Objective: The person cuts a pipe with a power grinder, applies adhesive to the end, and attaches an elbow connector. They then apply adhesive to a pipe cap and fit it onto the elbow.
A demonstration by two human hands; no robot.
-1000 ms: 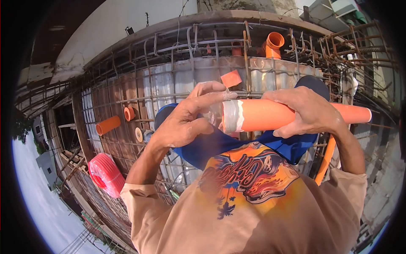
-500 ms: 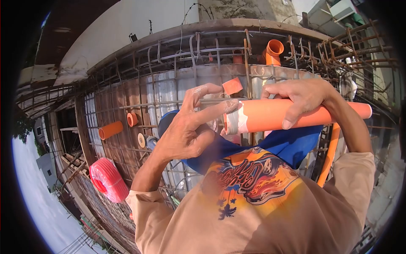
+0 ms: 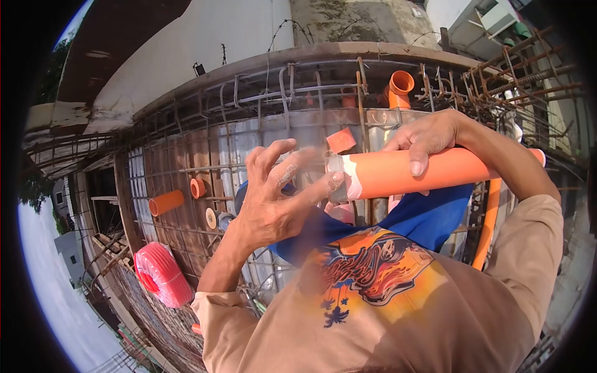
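Note:
Lying crosswise before my chest is a long orange plastic pipe (image 3: 448,171). My right hand (image 3: 429,142) grips it from above, thumb across its near side. The pipe's left end carries a grey, wet-looking coat with an uneven whitish edge. Close to that end is my left hand (image 3: 270,196), its fingers spread and curved and holding nothing. One fingertip of it rests at the coated end, and whitish smears show on its fingers. Just beyond the pipe end lies a small orange piece (image 3: 341,141).
Rebar mesh (image 3: 261,137) spreads over metal sheets and boards. An orange pipe elbow (image 3: 401,87) stands at the back. To the left are a short orange pipe (image 3: 166,202), an orange ring-like fitting (image 3: 198,188) and a wrapped pink coil (image 3: 163,273). An orange pipe (image 3: 487,227) runs at the right.
My left hand has opened wider, its upper fingers lifting away from the pipe and blurring. My right hand keeps hold of the pipe, and the view has shifted slightly.

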